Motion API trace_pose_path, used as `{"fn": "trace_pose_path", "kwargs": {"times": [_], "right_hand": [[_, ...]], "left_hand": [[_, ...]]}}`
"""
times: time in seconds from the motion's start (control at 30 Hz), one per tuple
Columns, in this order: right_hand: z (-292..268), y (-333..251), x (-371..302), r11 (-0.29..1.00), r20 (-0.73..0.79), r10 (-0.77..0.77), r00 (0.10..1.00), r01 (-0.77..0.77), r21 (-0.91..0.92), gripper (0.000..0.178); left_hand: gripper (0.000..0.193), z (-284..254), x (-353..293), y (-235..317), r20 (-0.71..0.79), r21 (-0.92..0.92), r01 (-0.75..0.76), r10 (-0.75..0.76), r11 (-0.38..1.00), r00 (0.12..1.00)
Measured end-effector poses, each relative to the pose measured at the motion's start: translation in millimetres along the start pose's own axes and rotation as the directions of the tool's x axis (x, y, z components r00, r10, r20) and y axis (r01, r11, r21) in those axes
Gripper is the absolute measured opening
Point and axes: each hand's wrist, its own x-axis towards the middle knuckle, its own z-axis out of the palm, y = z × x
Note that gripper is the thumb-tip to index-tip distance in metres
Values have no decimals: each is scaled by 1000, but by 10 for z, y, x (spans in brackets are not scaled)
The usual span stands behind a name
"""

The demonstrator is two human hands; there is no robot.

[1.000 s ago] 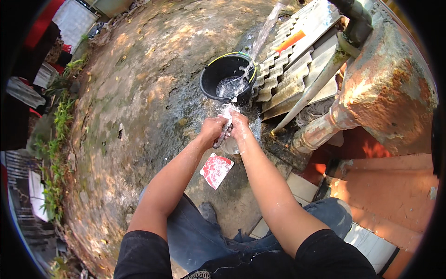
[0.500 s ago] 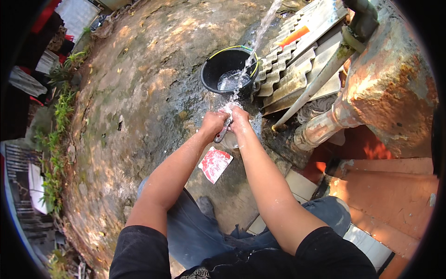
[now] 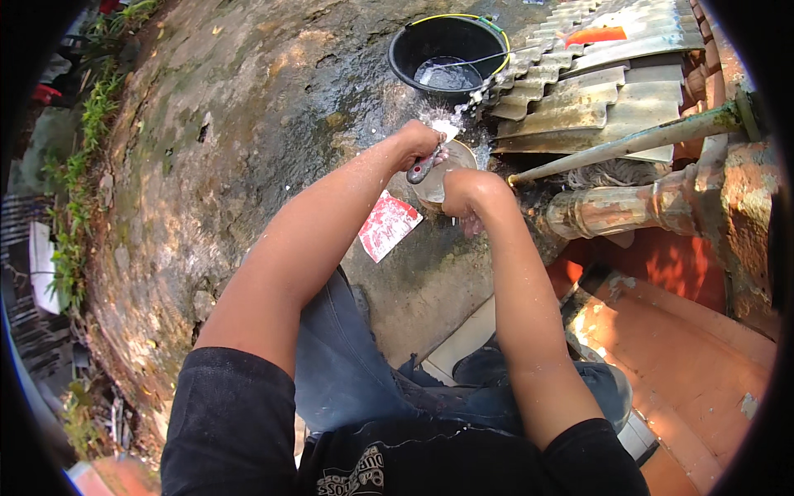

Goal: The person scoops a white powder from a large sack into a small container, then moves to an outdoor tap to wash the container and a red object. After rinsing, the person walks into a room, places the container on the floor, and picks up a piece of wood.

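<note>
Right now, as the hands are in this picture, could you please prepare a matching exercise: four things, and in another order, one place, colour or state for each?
Things
1. bucket
2. flat four-sided piece
3. handled tool
4. orange strip

Descriptions
A. gripped in the left hand
B. lying on the corrugated sheets
C. black, with water inside
D. red and white

Pairs: 1-C, 2-D, 3-A, 4-B

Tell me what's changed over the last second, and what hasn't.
The right hand has parted from the left hand and the tool, moving right and back toward the body, to the near right side of the tub; whether it touches the tub is unclear. The left hand still grips the tool. The bucket and red-and-white piece stay on the ground.
</note>
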Motion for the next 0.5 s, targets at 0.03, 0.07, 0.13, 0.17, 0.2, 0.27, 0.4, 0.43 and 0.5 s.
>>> {"fn": "trace_pose_path", "kwargs": {"times": [0.03, 0.07, 0.13, 0.17, 0.2, 0.27, 0.4, 0.43, 0.5], "right_hand": [[227, -62, 132, 998, 60, -49, 997, 51, -40, 22], [413, -172, 165, 984, 115, -112, 987, 126, -122, 26], [1036, -257, 845, 843, 153, -306, 940, 342, -415, 36], [1347, -338, 1127, 898, 20, -302, 953, 292, -328, 45], [1709, -480, 1457, 900, -220, -376, 900, 298, -319, 53], [1926, -864, 1911, 827, -350, -522, 777, 362, -430, 53], [2224, -620, 2572, 835, -616, -502, 607, 155, -527, 46], [2193, -769, 2642, 833, -652, -500, 570, 111, -542, 45], [2145, -731, 2714, 798, -579, -558, 595, 190, -573, 40]], "left_hand": [[20, -11, 44, 6, 14, -70, 34, -34, 997, 999], [21, -9, 83, 22, 35, -135, 66, -62, 989, 997], [20, 138, 29, 148, 99, -95, 91, -81, 991, 992], [19, 175, -9, 148, 123, -77, 107, -97, 991, 988], [18, 112, -4, 87, 145, -65, 112, -102, 992, 984], [16, -106, 126, -50, 106, -73, 91, -83, 993, 991], [12, 201, -103, 124, 107, -13, 14, -12, 1000, 994], [11, 102, -90, 123, 136, -17, 11, -9, 1000, 991], [11, 70, -110, 164, 225, -51, -1, 12, 999, 974]]}}
